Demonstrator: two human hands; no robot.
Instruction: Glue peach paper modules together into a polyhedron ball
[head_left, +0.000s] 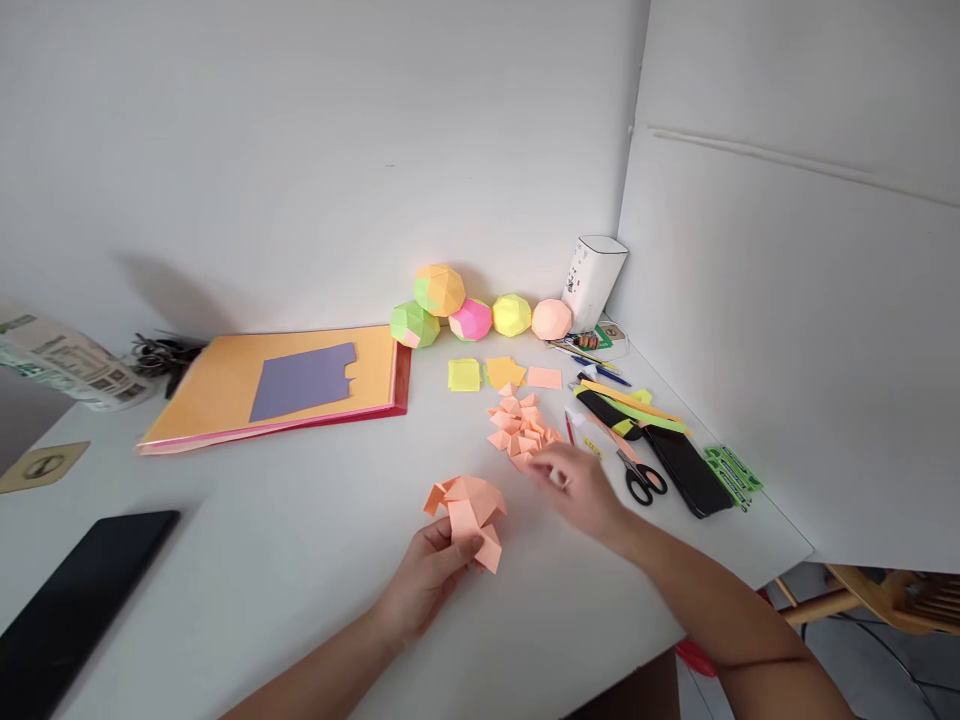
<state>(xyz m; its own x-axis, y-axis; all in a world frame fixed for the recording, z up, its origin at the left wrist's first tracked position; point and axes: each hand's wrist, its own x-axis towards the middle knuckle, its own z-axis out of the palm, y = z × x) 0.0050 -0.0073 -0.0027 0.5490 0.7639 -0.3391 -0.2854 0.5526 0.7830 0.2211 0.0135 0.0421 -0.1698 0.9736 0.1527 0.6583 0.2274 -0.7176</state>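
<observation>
You've got peach paper pieces (517, 425) there, matching the folded paper (469, 505) in your left hand (431, 575). Behind, your balls run green with a peach patch (414, 324), orange and green (439, 290), pink and peach (470, 319), plain yellow (511, 315), plain peach (552, 319). Your purple sheet (302, 382) sits on orange paper (217, 375); your scissors' handles (646, 483) are black.

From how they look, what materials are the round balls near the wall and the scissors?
The balls look like matte folded paper: flat coloured facets meet at sharp creases. The scissors seem to have handles of black plastic, judging by their smooth, rounded loops; the blades are probably metal, though too small to be sure.
</observation>
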